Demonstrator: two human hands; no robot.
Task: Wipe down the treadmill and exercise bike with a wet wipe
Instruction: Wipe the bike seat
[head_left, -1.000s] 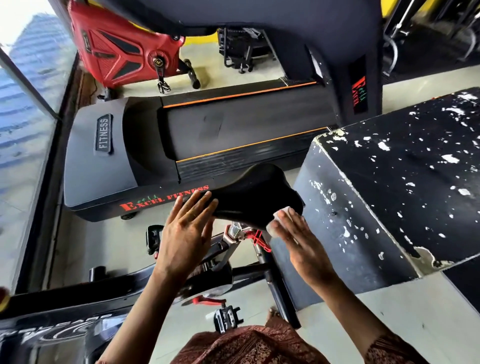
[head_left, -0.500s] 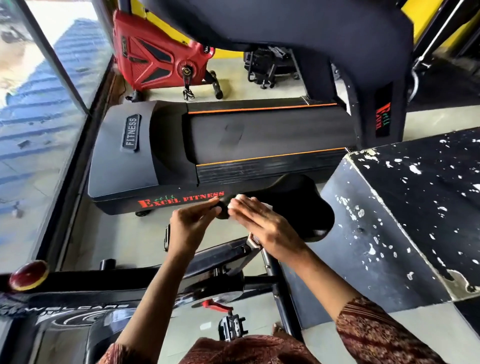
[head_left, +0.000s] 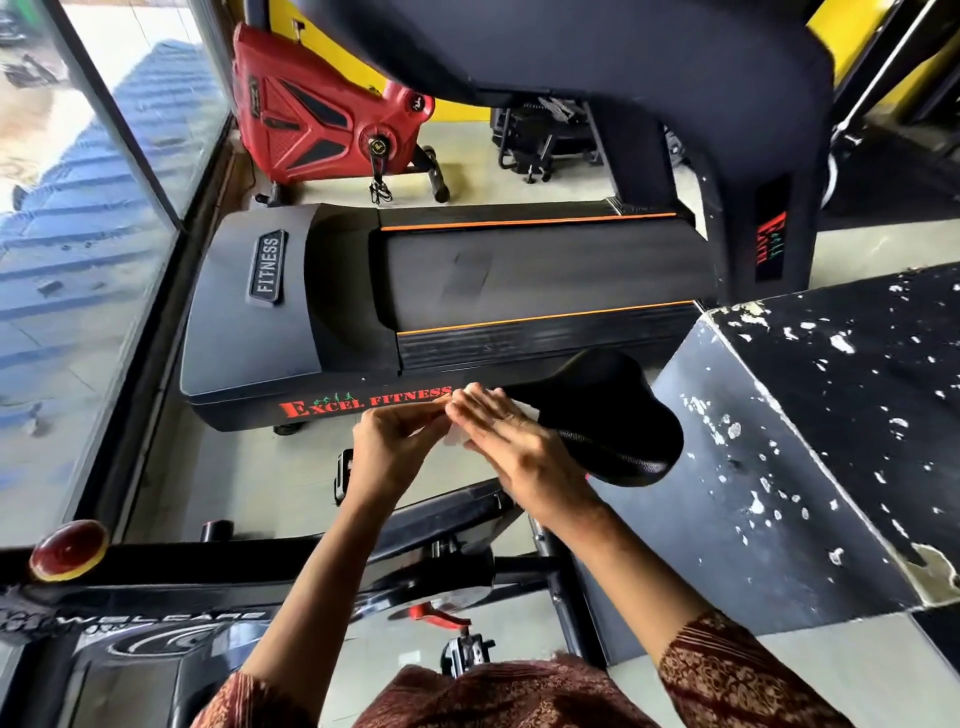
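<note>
The exercise bike's black saddle (head_left: 618, 415) sits mid-frame above the bike's frame (head_left: 249, 571). A white wet wipe (head_left: 458, 437) is draped over the saddle's narrow front tip, which is hidden beneath both hands. My right hand (head_left: 519, 447) lies on the wipe with straight fingers and presses it against the saddle. My left hand (head_left: 392, 452) meets it from the left, thumb and fingertips pinching the wipe's edge at the tip. The black treadmill (head_left: 322, 312), lettered "Excel Fitness", lies just beyond the saddle.
A black box with chipped paint (head_left: 810, 441) stands close on the right of the saddle. A glass window wall (head_left: 78, 260) runs along the left. A red exercise machine (head_left: 311, 114) stands behind the treadmill. The treadmill's console (head_left: 649, 62) overhangs at the top.
My right hand slid with the wipe from the saddle's wide rear side to its front tip. My left hand went from lying flat on the tip to pinching there.
</note>
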